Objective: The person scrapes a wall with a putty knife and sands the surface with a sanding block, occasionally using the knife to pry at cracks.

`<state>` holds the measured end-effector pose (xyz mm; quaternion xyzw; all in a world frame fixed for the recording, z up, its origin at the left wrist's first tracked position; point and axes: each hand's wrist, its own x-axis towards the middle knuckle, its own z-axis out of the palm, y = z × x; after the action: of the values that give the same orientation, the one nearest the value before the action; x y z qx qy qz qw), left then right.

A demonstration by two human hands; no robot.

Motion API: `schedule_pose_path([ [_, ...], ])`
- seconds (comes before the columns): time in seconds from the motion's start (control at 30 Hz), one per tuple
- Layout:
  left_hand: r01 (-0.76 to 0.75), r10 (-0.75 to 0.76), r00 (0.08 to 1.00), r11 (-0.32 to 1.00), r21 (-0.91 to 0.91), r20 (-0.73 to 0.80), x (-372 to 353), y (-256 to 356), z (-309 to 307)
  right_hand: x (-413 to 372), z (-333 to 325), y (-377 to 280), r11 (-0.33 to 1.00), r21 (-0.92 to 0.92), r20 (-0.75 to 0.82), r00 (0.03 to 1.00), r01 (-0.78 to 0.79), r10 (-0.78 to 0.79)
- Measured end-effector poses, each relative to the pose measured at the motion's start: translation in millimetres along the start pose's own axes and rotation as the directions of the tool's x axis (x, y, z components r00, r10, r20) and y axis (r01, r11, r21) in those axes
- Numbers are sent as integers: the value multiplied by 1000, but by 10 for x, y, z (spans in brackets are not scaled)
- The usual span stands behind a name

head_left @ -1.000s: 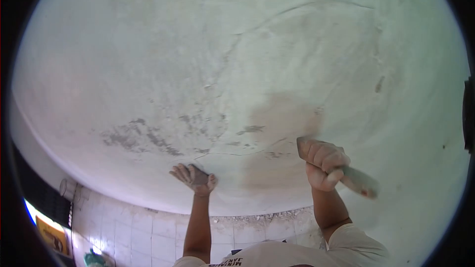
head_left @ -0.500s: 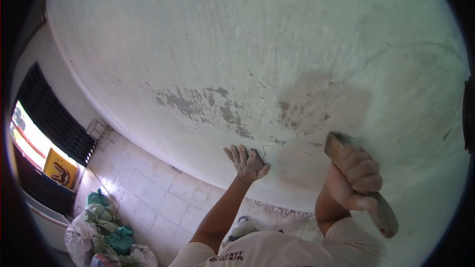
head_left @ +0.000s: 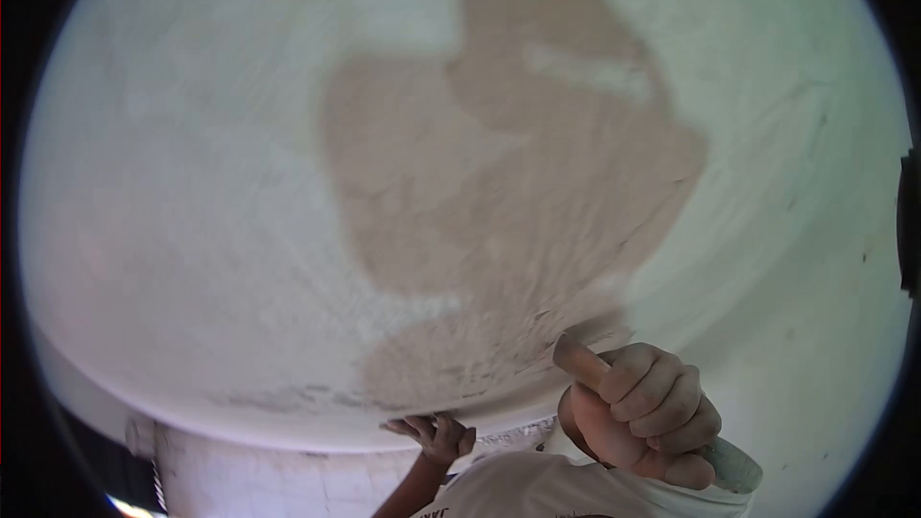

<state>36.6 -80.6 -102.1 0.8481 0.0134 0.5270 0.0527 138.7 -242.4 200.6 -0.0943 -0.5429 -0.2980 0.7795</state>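
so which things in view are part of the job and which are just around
Part of the job, it seems:
- scraper-like tool, gripped in the right hand
- wall, with the left hand at its lower edge

Just around, apparently:
- pale round object, lower left, too blurred to name
- dark panel below it

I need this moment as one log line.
right hand: holds scraper | left hand: at wall | brownish patch: on wall, above hands
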Motion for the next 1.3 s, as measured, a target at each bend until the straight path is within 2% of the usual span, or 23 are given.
schedule_pose_path([
  [0.1, -74, 75, 994, 997, -17, 78, -1, -59, -75, -5, -75, -50, 994, 66, -33, 996, -83, 86],
  [0.2, -85, 90, 989, 995, -45, 116, -31, -95, -103, -109, -135, -85, 997, 56, -65, 996, -51, 54],
  [0.23, -53, 59, 997, 992, -119, 52, -195, -154, -37, -125, -108, -71, 999, 46, -80, 997, -16, 20],
  [0.3, -92, 99, 993, 989, -119, 58, -203, -273, -18, -122, -28, -48, 999, 21, -111, 993, 38, -36],
  [0.4, -107, 116, 991, 987, -118, 68, -243, -268, -39, -88, -24, -61, 998, -44, -73, 996, 50, -53],
  [0.5, -105, 112, 991, 990, -93, 68, -289, -237, -50, -184, -146, -125, 999, -7, -125, 991, -50, 49],
  [0.57, -117, 123, 990, 990, -80, 76, -287, -257, -55, -238, -195, -127, 998, 2, -72, 996, -58, 58],
  [0.7, -74, 79, 995, 994, -86, 54, -262, -216, -30, -6, -87, -19, 997, -30, 15, 997, 72, -72],
  [0.8, -49, 60, 994, 990, -132, 87, -227, -203, -89, -43, -136, 13, 993, 3, -25, 993, 114, -114],
  [0.9, -18, 50, 984, 982, -187, 171, -409, -320, -134, -140, -218, -82, 1000, -23, 26, 1000, -12, 13],
  [1.03, 0, 35, 984, 981, -194, 173, -461, -326, -156, -11, -65, -12, 995, -76, 19, 998, 64, -63],
  [1.1, -5, 37, 990, 974, -226, 137, -315, -251, -204, -6, -91, -4, 995, -73, 46, 997, 64, -60],
  [1.2, -35, 64, 991, 970, -240, 114, -142, -222, -269, -67, -159, -72, 999, -35, 19, 999, -40, 41],
  [1.3, -5, 43, 985, 975, -222, 165, -202, -225, -259, -87, -178, -64, 999, -44, 58, 998, 11, -8],
])
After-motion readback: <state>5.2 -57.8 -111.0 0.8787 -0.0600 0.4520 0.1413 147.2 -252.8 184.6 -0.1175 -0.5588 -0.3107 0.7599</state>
